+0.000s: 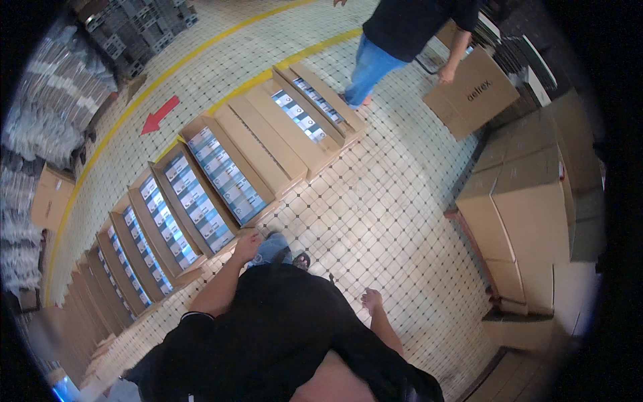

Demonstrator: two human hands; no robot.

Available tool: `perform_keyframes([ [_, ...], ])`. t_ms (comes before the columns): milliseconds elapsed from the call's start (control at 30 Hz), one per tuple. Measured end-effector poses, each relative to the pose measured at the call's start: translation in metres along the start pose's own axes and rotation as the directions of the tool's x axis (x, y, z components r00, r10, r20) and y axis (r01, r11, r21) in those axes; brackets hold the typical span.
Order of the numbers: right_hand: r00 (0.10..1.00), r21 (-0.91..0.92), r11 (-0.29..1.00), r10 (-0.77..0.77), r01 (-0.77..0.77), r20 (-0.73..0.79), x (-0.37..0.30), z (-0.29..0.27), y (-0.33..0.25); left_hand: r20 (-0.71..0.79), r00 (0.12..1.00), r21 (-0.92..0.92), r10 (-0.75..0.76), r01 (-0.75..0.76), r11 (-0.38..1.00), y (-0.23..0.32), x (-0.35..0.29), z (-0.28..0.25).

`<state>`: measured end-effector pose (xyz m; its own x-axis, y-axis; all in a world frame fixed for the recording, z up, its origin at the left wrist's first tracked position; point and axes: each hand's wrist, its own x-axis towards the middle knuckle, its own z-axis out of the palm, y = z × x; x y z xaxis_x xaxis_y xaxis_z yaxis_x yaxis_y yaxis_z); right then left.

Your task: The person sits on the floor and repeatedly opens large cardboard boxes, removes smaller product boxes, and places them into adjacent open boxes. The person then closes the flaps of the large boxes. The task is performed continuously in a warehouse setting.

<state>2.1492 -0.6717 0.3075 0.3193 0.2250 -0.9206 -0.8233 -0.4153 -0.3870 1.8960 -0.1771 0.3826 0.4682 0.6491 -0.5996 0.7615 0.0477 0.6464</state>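
Observation:
My left hand [248,247] hangs beside the near end of an open carton [228,175] filled with rows of small blue and white boxes. Its fingers are loosely bent and nothing shows in them; whether it touches the cardboard is hard to tell. Out to my right, my right hand [371,301] hangs over the tiled floor with its fingers apart, holding nothing. Another open carton [199,202] of the same small boxes stands left of the first. A carton with flaps folded over [258,137] stands beyond it.
More open cartons [137,251] continue the row to the left. Ahead, a co-worker [395,40] in a dark shirt has a hand at a brown carton [472,92]. Large cartons [516,208] are stacked on a pallet at right. A yellow line and red arrow [161,115] mark the floor.

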Motion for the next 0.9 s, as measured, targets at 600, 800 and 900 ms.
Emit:
perform_keyframes([
  [600,0.989,-0.442,0.896,-0.023,-0.044,-0.144,0.066,0.005,-0.286,-0.092,0.994,0.053,-0.053,0.058,0.997,0.094,0.159,0.067],
  [800,0.939,-0.952,-0.137,-0.177,0.272,0.294,0.140,-0.027,-0.370,-0.068,0.979,-0.236,-0.192,0.172,0.957,0.179,0.188,0.068],
  [900,0.801,-0.758,-0.479,-0.170,0.442,0.574,0.176,-0.007,-0.443,-0.177,0.906,-0.390,-0.383,0.293,0.873,0.157,0.190,0.088],
])
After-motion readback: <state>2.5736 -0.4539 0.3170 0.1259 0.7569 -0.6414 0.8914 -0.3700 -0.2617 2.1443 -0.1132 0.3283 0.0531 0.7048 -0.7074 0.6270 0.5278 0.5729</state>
